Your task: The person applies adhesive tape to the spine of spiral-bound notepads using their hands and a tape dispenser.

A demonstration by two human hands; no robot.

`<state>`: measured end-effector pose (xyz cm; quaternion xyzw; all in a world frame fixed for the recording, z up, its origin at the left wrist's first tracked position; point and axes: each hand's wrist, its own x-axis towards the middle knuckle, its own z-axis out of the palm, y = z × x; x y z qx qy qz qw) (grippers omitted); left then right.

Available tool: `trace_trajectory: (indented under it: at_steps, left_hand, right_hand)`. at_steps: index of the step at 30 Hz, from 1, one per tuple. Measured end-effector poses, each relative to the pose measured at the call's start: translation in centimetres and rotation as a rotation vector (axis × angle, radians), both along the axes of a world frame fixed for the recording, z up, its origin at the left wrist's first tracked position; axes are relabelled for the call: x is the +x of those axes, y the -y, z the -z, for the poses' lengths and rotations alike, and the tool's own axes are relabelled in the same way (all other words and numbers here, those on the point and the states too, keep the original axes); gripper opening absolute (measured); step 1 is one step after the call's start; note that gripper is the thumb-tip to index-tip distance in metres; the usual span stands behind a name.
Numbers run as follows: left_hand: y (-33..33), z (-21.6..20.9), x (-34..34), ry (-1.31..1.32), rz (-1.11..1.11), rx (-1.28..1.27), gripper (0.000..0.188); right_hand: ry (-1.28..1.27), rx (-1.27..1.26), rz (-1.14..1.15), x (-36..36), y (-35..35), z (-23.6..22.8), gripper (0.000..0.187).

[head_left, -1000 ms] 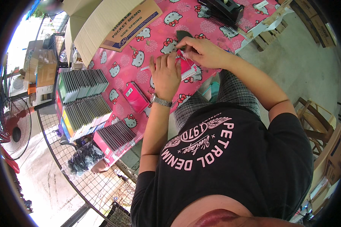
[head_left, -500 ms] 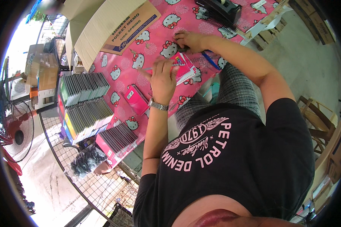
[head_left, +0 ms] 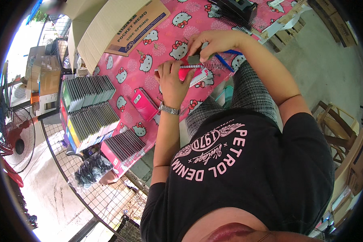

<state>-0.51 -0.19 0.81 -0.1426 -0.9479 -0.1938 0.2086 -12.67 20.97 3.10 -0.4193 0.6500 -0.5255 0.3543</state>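
My left hand (head_left: 171,78), with a metal watch at the wrist, grips a pink spiral notebook (head_left: 183,74) by its left end, thumb in front and fingers over the wire edge. My right hand (head_left: 218,44) is curled over the notebook's far side, its fingers on a small dark grey flat piece (head_left: 194,59). Loose black spiral wire (head_left: 213,65) extends from the notebook's right end. Just below my right hand lies a tool with blue handles (head_left: 225,63), partly hidden. Another pink spiral notebook (head_left: 144,105) lies flat to the left of my left wrist.
Rows of stacked spiral notebooks (head_left: 94,121) stand along the table's left edge. An open cardboard box (head_left: 137,30) sits at the far left. At the far right are a black device (head_left: 240,12) and dark wire coils (head_left: 230,19). Pink patterned cloth (head_left: 129,74) covers the table.
My right hand has shifted slightly nearer and right, and the grey piece now shows over the notebook. The left fingers have closed onto the notebook, which is tilted up with its wire edge visible.
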Motion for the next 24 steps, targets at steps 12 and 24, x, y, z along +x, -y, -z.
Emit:
trace_trajectory:
  at_steps: [12, 24]
  left_hand:
    - [0.0, -0.9, 0.2, 0.042, -0.017, 0.008, 0.037]
    - [2.7, -0.8, -0.7, 0.038, -0.032, 0.095, 0.036]
  right_hand:
    - [0.175, -0.044, -0.005, 0.0, 0.7, 0.2, 0.049]
    - [0.266, -0.069, 0.015, -0.6, 2.5, -0.1, 0.045]
